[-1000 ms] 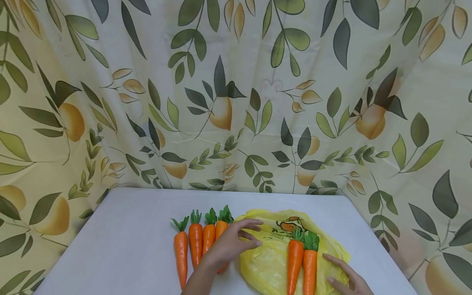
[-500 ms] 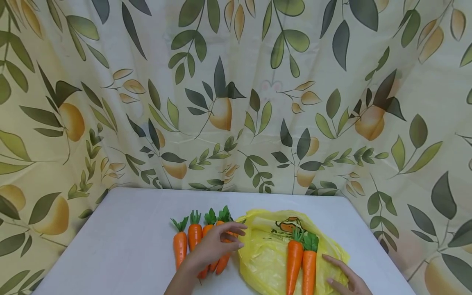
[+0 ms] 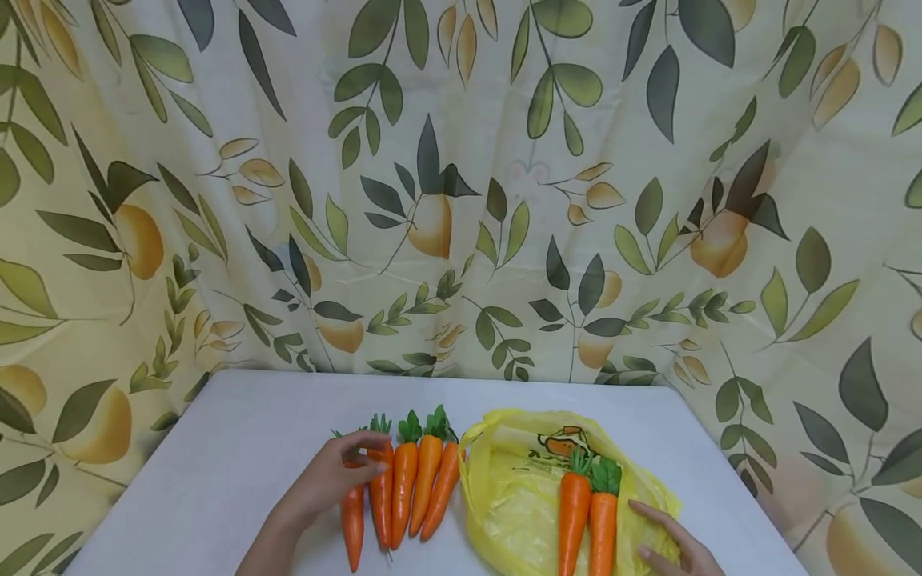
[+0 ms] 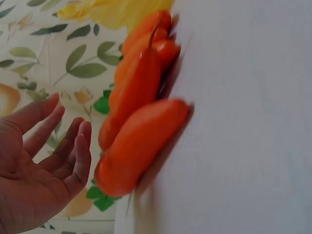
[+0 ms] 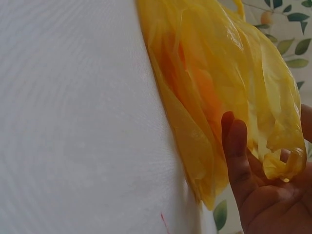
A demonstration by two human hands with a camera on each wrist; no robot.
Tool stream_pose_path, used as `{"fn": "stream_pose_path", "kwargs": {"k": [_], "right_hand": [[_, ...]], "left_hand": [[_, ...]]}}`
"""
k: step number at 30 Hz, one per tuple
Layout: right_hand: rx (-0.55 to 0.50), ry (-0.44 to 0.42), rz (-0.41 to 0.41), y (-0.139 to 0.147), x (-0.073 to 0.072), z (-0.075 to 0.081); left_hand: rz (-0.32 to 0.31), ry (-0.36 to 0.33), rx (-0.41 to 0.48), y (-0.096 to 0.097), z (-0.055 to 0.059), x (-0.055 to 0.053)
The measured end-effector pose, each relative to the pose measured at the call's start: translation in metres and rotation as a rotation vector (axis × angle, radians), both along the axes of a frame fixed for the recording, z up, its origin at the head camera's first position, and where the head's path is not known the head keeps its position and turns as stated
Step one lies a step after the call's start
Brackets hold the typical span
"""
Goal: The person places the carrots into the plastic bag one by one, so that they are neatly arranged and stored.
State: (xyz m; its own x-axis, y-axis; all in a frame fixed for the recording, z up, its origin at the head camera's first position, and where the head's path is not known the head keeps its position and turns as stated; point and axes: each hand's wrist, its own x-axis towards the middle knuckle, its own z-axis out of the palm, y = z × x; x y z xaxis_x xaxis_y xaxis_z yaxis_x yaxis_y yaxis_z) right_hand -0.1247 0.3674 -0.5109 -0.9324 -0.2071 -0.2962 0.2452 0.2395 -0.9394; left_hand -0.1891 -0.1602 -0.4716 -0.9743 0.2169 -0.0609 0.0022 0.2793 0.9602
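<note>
Four orange toy carrots (image 3: 403, 492) with green leafy tops lie side by side near the front middle of a white bench (image 3: 245, 448), their tips pointing toward the person. The left hand (image 3: 333, 478) reaches over the two leftmost carrots of this row, its fingers spread and only lightly bent, the fingertips at the upper part of the second carrot. From the head view it seems to touch them, but the left wrist view shows the palm open with the fingers apart from the nearest carrot, so contact cannot be told for sure; the hand grips nothing.

Just to the right of the row lies a crumpled yellow plastic bag (image 3: 519, 512) (a small orange printed figure shows near its far edge). The rightmost carrot of the row lies just beside the bag's left edge. On top of the bag rest two more carrots (image 3: 587, 512), side by side, leaves pointing away from the person.

The right hand (image 3: 673, 544) lies at the bag's right front edge. In the right wrist view its fingers curl around a gathered fold of the yellow plastic, holding it.

Behind and around the bench hangs a cream curtain (image 3: 461, 200) printed with green leaves and yellow-orange fruit.
</note>
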Motion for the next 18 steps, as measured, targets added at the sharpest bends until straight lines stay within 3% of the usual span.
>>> {"fn": "stream_pose_path", "kwargs": {"k": [5, 18], "right_hand": [[0.000, -0.009, -0.010, 0.001, 0.000, 0.001], [-0.028, -0.004, 0.008, 0.002, 0.000, 0.000]], "left_hand": [[0.062, 0.005, -0.056, -0.014, -0.001, 0.000], [0.165, -0.052, -0.027, -0.038, -0.012, 0.000]]}}
